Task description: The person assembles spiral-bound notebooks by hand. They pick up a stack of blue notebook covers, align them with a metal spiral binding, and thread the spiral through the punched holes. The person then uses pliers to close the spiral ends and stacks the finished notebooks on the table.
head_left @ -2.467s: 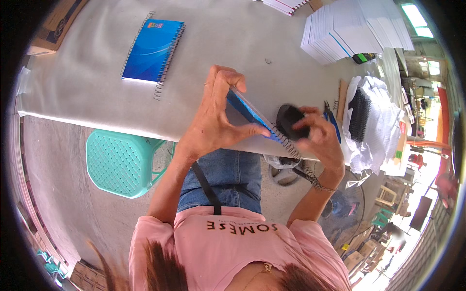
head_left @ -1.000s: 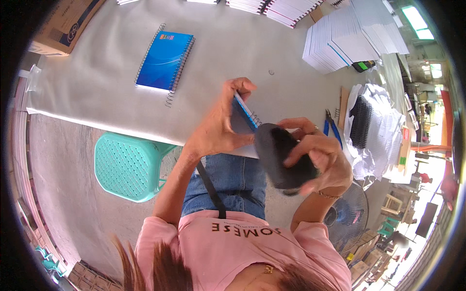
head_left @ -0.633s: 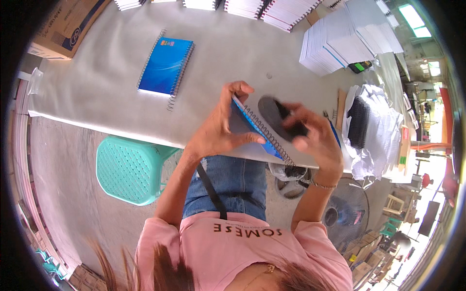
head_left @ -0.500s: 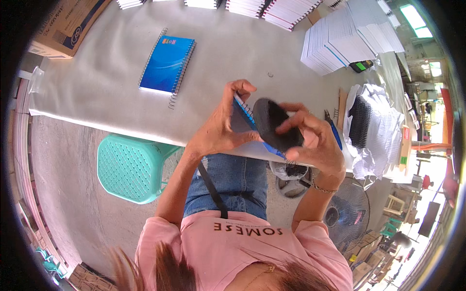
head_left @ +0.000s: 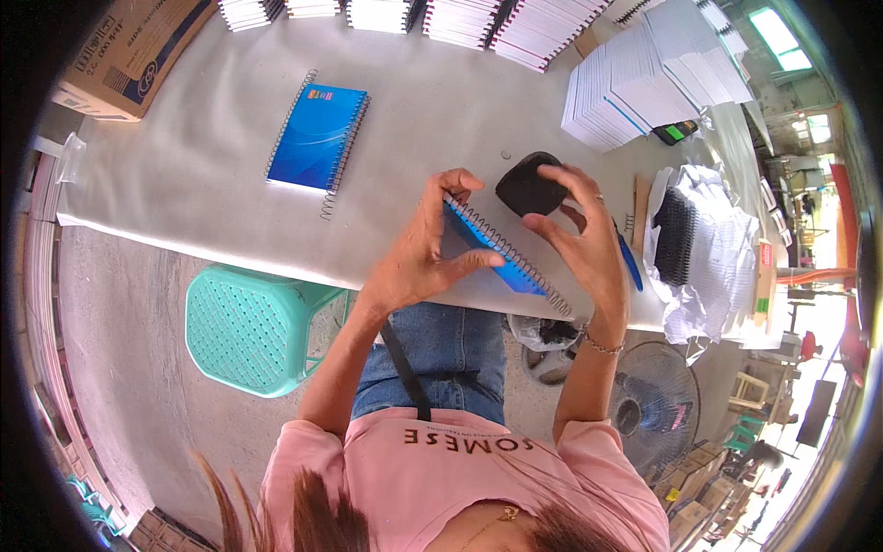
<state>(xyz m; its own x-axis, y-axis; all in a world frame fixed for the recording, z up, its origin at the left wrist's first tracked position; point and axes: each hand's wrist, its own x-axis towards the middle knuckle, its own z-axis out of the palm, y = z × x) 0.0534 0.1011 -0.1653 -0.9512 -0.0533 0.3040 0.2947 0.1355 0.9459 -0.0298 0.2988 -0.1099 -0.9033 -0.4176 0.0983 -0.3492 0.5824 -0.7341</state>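
My left hand (head_left: 416, 247) holds a small blue spiral notebook (head_left: 517, 269) on edge near the table's front, thumb on one side and fingers on the other. A dark wire coil runs along its upper edge, its loose end sticking out past the lower right corner. Just beyond, my right hand (head_left: 593, 241) has its thumb and fingers around a black, rounded-square object (head_left: 531, 184); what it is I cannot make out. Another blue spiral notebook (head_left: 317, 138) lies flat at left, with coils along both long sides and one wire end trailing.
Stacks of white pages (head_left: 607, 97) and bound books (head_left: 552, 32) line the far side. Blue-handled pliers (head_left: 629, 264) and black coils (head_left: 676, 235) on crumpled paper lie at right. A cardboard box (head_left: 138, 60) stands far left; a green stool (head_left: 248, 331) and a fan (head_left: 655, 405) are below.
My right hand has moved the black object away from the notebook, farther out and down toward the tabletop, turning it over. The notebook's coiled edge now shows fully in my left hand.
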